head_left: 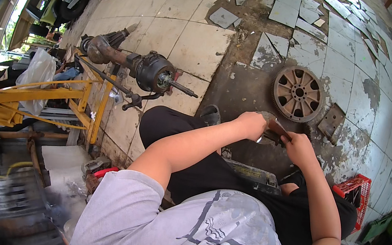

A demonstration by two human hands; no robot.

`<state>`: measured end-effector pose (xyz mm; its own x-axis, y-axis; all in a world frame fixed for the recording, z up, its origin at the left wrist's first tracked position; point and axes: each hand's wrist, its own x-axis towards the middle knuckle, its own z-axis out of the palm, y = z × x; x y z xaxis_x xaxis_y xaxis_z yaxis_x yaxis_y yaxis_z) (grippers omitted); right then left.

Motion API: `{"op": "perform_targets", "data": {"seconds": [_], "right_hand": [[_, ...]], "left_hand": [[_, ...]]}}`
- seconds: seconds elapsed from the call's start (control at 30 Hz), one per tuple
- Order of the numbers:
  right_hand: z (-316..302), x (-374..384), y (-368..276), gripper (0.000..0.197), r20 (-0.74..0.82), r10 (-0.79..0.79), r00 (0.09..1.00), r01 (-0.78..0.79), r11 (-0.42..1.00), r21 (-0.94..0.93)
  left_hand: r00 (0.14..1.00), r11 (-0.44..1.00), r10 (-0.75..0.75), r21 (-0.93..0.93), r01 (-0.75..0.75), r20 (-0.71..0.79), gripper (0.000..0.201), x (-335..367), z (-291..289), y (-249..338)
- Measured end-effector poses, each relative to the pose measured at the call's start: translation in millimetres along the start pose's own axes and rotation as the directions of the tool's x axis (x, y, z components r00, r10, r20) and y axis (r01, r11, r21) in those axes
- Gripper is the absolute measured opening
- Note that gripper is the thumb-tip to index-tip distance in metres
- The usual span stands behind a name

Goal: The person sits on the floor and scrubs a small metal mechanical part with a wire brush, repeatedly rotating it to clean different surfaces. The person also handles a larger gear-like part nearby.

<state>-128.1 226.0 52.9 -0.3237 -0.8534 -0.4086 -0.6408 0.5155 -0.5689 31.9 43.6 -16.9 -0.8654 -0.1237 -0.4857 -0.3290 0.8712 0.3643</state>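
My left hand (253,125) is closed, its fingers curled at the edge of a roundish grey metal part (269,137). What lies inside those fingers is hidden. Opposite it, my right hand (300,149) pinches the lower end of a flat, rust-brown piece (279,129) that slants up toward the left hand. The two hands are close together but apart, in front of my knees. Just beyond them a large rusty toothed flywheel (299,92) lies flat on the floor. A rusty rectangular metal plate (331,122) rests right of the flywheel.
An axle assembly with a hub (153,72) lies at left, beside a yellow metal frame (94,104). Broken tiles (284,13) are strewn at the far side. A red plastic basket (358,191) stands at right. A dark cup (211,114) sits near my left knee.
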Motion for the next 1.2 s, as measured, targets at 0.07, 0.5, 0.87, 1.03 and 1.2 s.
{"op": "perform_targets", "data": {"seconds": [0.07, 0.5, 0.87, 1.03, 1.2], "right_hand": [[2, 2, 8, 0.027, 0.016, 0.053, 0.998, -0.053, 0.999, 0.002], [-11, -7, -21, 0.028, -0.020, -0.003, 1.000, 0.005, 0.995, 0.102], [2, -4, 1, 0.027, -0.058, -0.008, 0.998, 0.007, 1.000, -0.016], [-14, -9, -26, 0.025, -0.099, -0.090, 0.991, 0.097, 0.993, 0.069], [4, 2, 3, 0.025, -0.061, 0.001, 0.998, -0.001, 1.000, -0.015]], "left_hand": [[0.999, 0.999, -0.028, 0.042, 0.027, 0.023, 0.017, -3, -6, 5], [1.000, 1.000, -0.025, 0.008, 0.025, -0.007, 0.017, -6, -9, 4], [0.998, 0.998, -0.043, 0.054, 0.041, 0.049, 0.019, -6, -15, 10], [1.000, 1.000, 0.006, 0.007, -0.005, -0.001, 0.018, -5, -5, 3], [1.000, 1.000, -0.008, 0.029, 0.008, -0.013, 0.018, -7, -5, 7]]}}
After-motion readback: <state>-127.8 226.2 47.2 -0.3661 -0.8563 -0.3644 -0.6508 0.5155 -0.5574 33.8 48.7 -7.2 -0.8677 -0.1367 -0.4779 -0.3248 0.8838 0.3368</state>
